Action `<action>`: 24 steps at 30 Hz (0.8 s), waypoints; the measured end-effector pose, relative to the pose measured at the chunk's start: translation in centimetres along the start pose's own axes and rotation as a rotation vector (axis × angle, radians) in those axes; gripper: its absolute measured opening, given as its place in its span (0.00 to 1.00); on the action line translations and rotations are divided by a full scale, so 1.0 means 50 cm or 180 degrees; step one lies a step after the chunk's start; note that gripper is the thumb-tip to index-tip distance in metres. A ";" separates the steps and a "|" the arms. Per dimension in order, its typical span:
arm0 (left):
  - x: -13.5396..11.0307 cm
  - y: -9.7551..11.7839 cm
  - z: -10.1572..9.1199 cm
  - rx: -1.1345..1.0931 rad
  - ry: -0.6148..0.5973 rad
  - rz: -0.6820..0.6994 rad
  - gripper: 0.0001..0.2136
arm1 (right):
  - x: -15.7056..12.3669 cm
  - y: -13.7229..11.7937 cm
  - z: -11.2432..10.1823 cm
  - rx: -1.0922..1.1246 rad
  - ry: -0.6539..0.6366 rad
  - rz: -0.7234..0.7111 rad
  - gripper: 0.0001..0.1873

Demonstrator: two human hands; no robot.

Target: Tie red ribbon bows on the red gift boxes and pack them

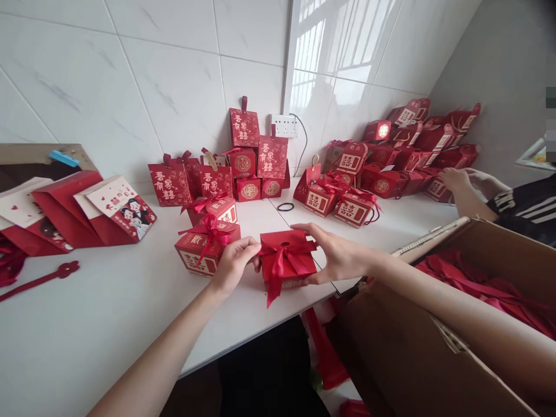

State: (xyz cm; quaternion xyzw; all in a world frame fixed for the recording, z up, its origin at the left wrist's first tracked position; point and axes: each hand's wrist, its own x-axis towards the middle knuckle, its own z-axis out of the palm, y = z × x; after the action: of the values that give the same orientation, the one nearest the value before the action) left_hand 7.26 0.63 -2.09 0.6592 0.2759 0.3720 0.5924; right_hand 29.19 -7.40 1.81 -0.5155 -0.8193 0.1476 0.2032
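Note:
A small red gift box (284,282) with a satin ribbon bow (284,259) on its top stands near the table's front edge, between my hands. My left hand (234,263) is closed at the box's upper left corner, its thumb and finger pinching the left end of the ribbon. Around the right side of the box goes my right hand (341,252), fingers over the back edge and thumb low at the front corner. Just left of my left hand sits another gift box (195,260) with a bow and white-and-gold lettering. Behind that one is a further bowed box (226,211).
Red gift bags (169,184) and boxes stand along the tiled wall below a socket strip (284,125). More boxes (382,182) are piled right, where another person's hand (454,182) reaches. A cardboard carton (391,341) holds red ribbons. Open bags (113,226) stand left.

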 end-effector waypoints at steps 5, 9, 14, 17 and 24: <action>-0.017 0.053 0.022 0.1420 0.0946 0.1019 0.07 | 0.009 0.004 0.003 -0.0589 0.1017 -0.0548 0.45; -0.047 0.081 0.062 0.2041 0.1092 0.1861 0.06 | 0.008 0.002 0.001 -0.0740 0.1459 -0.0766 0.46; -0.078 0.090 0.102 0.2392 0.0796 0.1991 0.05 | 0.003 -0.008 -0.002 -0.0889 0.1664 -0.0970 0.45; -0.083 0.090 0.116 0.2431 0.0727 0.1889 0.09 | 0.001 -0.013 -0.002 -0.0954 0.1743 -0.1019 0.44; -0.085 0.092 0.144 0.3132 0.0588 0.2315 0.08 | -0.002 -0.016 -0.001 -0.0806 0.1816 -0.1346 0.46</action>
State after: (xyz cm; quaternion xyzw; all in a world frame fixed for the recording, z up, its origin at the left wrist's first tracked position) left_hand 10.38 -7.60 1.61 0.8720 0.2228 0.4349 0.0279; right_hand 28.63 -7.82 2.21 -0.3764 -0.8298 -0.1495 0.3838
